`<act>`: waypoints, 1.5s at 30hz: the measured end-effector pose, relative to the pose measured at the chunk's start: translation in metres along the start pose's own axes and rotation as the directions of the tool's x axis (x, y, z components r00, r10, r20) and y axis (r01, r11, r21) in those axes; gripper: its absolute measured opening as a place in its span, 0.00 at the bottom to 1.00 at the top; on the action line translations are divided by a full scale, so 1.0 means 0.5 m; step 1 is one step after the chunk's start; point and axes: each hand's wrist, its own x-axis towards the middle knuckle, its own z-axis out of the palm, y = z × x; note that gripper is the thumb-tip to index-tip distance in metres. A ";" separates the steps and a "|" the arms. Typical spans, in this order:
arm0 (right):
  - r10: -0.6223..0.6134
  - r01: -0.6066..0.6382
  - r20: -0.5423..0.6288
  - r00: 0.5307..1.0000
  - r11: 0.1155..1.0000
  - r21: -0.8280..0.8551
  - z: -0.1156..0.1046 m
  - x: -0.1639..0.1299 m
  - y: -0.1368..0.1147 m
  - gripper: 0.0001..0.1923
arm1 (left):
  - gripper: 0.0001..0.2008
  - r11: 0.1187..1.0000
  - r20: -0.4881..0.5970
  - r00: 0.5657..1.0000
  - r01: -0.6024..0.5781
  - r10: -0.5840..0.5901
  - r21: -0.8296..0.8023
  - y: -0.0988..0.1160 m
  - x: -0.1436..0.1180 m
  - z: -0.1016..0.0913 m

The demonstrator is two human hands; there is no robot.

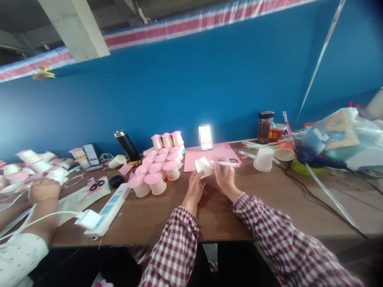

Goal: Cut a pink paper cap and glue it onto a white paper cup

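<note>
My left hand (196, 186) is closed around a white paper cup (204, 166), which lies tilted on its side above the table. In my right hand (225, 174) a marker pen (229, 164) is gripped, its tip end against or very near the cup's side. Behind both hands a sheet of pink paper (194, 156) lies flat. To the left stand rows of paper cups (156, 182) topped with pink paper discs. Another white cup (263, 160) rests upside down to the right of my right hand.
A power strip (109, 211) with a white charger lies left. Beyond it, a co-worker's hand (44, 191) rests among cups and paper scraps. A black bottle (127, 145), a lit phone (205, 137) and a dark-lidded jar (265, 127) stand near the blue partition. Cables run at right.
</note>
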 end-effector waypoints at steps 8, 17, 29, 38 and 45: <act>-0.015 0.015 0.005 1.000 1.000 -0.009 0.000 -0.002 -0.001 0.08 | 0.16 1.000 0.002 1.000 0.005 -0.005 -0.002 -0.003 0.002 -0.003; -0.048 0.048 0.026 0.999 0.999 -0.015 0.000 -0.002 0.001 0.07 | 0.14 1.000 -0.005 1.000 0.010 -0.010 0.010 -0.001 -0.002 0.002; -0.063 0.063 0.027 0.998 0.998 -0.024 0.000 -0.001 0.001 0.07 | 0.14 1.000 0.007 1.000 0.001 -0.002 0.024 0.001 -0.003 0.004; -0.075 0.076 0.032 0.997 0.997 -0.027 0.001 -0.001 0.002 0.07 | 0.14 1.000 0.009 1.000 -0.001 0.001 0.012 -0.006 0.003 -0.002; -0.084 0.085 0.035 0.996 0.996 -0.036 0.001 -0.002 0.002 0.07 | 0.15 1.000 0.013 1.000 -0.004 0.003 0.028 -0.003 0.001 0.000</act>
